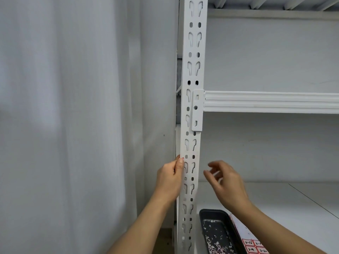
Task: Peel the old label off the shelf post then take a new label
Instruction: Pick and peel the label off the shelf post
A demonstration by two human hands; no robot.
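right now the white perforated shelf post (190,143) is seen running upright through the middle of the view, with a ribbed white crossbeam (271,102) hooked into it on the right by a bracket (197,110). the left hand (169,177) is held against the post's left edge, low down; its thumb is laid along the front corner of the post and the fingers are wrapped behind, out of sight. a tiny red fleck (183,158), possibly a remnant of the old label, is seen at the thumb tip, right on the post's edge; whether it is pinched or only touched cannot be told. the right hand (226,182) is held in the air just to the right of the post, apart from it, with fingers loosely spread and slightly blurred, and nothing is gripped in it.

on the lower shelf board (275,198), near the foot of the post, a dark tray (218,233) is set, and its floor is scattered with small white scraps. just beside the tray, on its right, a sheet of new labels (254,246) with red borders and handwritten numbers is lying, partly covered by the right forearm. a pale curtain (73,107) is hung to the left of the post.
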